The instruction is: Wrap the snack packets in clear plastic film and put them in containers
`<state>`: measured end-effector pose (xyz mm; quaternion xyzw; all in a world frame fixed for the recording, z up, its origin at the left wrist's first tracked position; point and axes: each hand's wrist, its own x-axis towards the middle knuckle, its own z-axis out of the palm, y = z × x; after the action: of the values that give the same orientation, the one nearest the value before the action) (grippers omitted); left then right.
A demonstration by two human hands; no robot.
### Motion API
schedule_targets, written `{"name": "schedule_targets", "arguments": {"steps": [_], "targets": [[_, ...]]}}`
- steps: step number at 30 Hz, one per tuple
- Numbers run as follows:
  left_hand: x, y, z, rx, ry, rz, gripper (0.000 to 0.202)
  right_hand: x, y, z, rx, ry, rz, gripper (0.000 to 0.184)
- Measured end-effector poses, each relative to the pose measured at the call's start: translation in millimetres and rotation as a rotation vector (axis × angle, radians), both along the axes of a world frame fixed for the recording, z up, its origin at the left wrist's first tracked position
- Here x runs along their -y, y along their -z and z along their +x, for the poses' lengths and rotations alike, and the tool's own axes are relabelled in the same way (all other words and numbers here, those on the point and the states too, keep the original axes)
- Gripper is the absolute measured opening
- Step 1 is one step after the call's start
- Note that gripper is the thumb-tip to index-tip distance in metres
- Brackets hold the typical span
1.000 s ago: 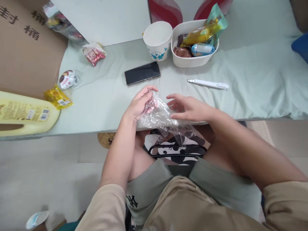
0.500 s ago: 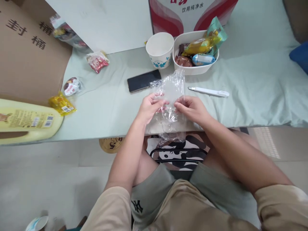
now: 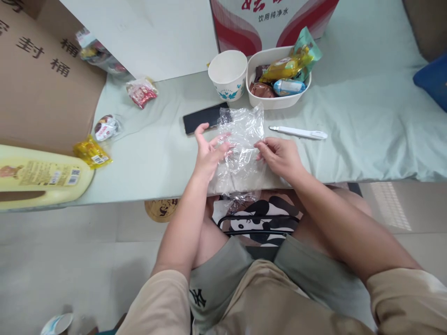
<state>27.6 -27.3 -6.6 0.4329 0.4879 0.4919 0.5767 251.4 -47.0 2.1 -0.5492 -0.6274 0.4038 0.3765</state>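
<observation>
A crinkled clear plastic bag (image 3: pixel 242 163) stretches between my two hands above the table's front edge, its lower end hanging over that edge. My left hand (image 3: pixel 209 156) has its thumb and some fingers at the bag's left side, with the index finger raised away from it. On the opposite side, my right hand (image 3: pixel 279 156) pinches the bag between thumb and fingers. Behind the bag's upper left part lies a black phone (image 3: pixel 202 118), partly covered. A white utility knife (image 3: pixel 298 133) rests on the cloth beyond my right hand.
A paper cup (image 3: pixel 227 77) stands beside a white bowl (image 3: pixel 279 103) of wrapped snacks at the back. Behind them is a red and white carton (image 3: pixel 275 30). Several snack packets, including a yellow one (image 3: pixel 92 152), lie left, near a yellow jug (image 3: pixel 52 177) and cardboard box (image 3: pixel 52 102).
The bag has been spread flatter and wider between my hands. My left index finger has lifted and the left hand has shifted slightly left. The view has tilted a little.
</observation>
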Motion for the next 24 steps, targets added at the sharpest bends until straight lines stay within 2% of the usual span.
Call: {"name": "schedule_targets", "arguments": {"steps": [2, 6, 8, 10, 13, 16, 18, 20, 22, 24], "targets": [[1, 3.9, 3, -0.063, -0.038, 0.054, 0.064, 0, -0.1, 0, 0.063, 0.002, 0.047, 0.030], [-2, 8.2, 5, -0.255, 0.001, 0.031, 0.037, 1, -1.1, -1, 0.128, -0.019, 0.081, 0.032], [-5, 9.2, 5, -0.316, -0.025, 0.056, 0.027, 0, -1.5, -1, 0.142, -0.021, 0.082, 0.032], [-8, 9.0, 5, -0.268, -0.102, 0.055, 0.024, 0, -1.6, -1, 0.149, -0.020, 0.082, 0.032], [-10, 5.0, 3, -0.068, -0.221, 0.008, 0.025, -1, -1.6, -1, 0.149, -0.023, 0.077, 0.032], [-10, -2.8, 1, 0.083, -0.275, -0.015, 0.029, -1, -1.7, -1, 0.139, -0.022, 0.065, 0.032], [-7, -8.1, 1, 0.157, -0.242, -0.086, 0.031, -1, -2.0, -1, 0.134, -0.013, 0.059, 0.031], [-4, -11.6, 2, 0.192, -0.134, -0.225, 0.034, -1, -2.2, -2, 0.130, 0.000, 0.060, 0.029], [-1, -12.8, 4, 0.166, -0.027, -0.359, 0.034, -2, -2.0, -2, 0.130, 0.006, 0.065, 0.029], [1, -12.7, 6, 0.105, 0.005, -0.401, 0.030, -2, -1.3, -2, 0.129, 0.011, 0.074, 0.029]]}}
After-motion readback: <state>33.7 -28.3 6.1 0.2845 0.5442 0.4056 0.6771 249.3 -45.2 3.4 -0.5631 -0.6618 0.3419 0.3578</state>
